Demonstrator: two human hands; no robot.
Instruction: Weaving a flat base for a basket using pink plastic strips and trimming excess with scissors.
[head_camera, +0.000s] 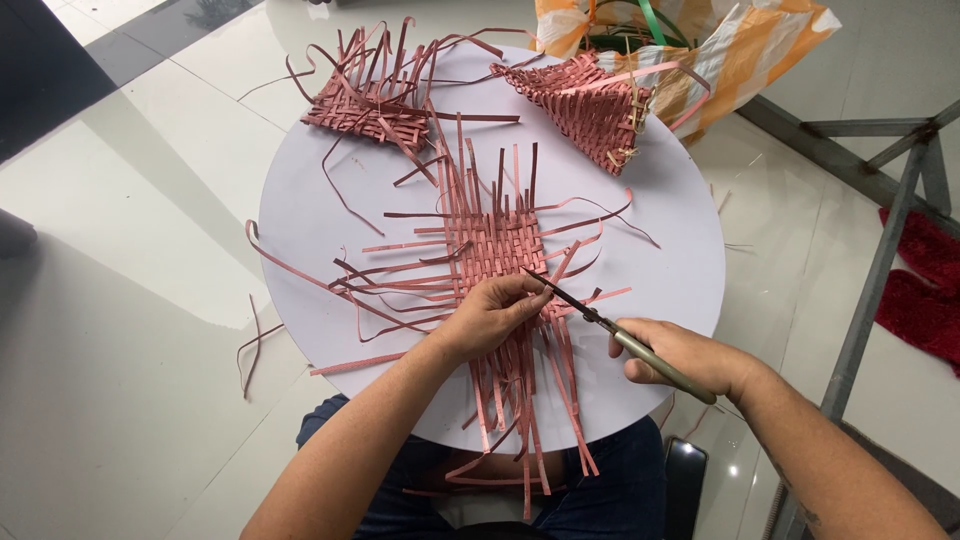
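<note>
Left hand (490, 312) presses flat on woven mat (497, 245); right hand (672, 355) at 4 o'clock clamps scissors (600, 322), blades seemingly parted.

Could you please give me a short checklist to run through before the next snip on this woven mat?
1. Left hand pins the woven mat flat on the round white board: ok.
2. Right hand grips the scissors by the handles: ok.
3. Blade tips sit at the mat's edge, right beside the left fingertips; finger clearance: not ok, too close.
4. Which strip lies between the blades: cannot tell, the tips are too small to read.
5. Two other woven pieces, the flat one and the folded one, lie at the far side, away from the cut: ok.
6. Loose strips trail over the board's edge: not ok, they may snag.
</note>
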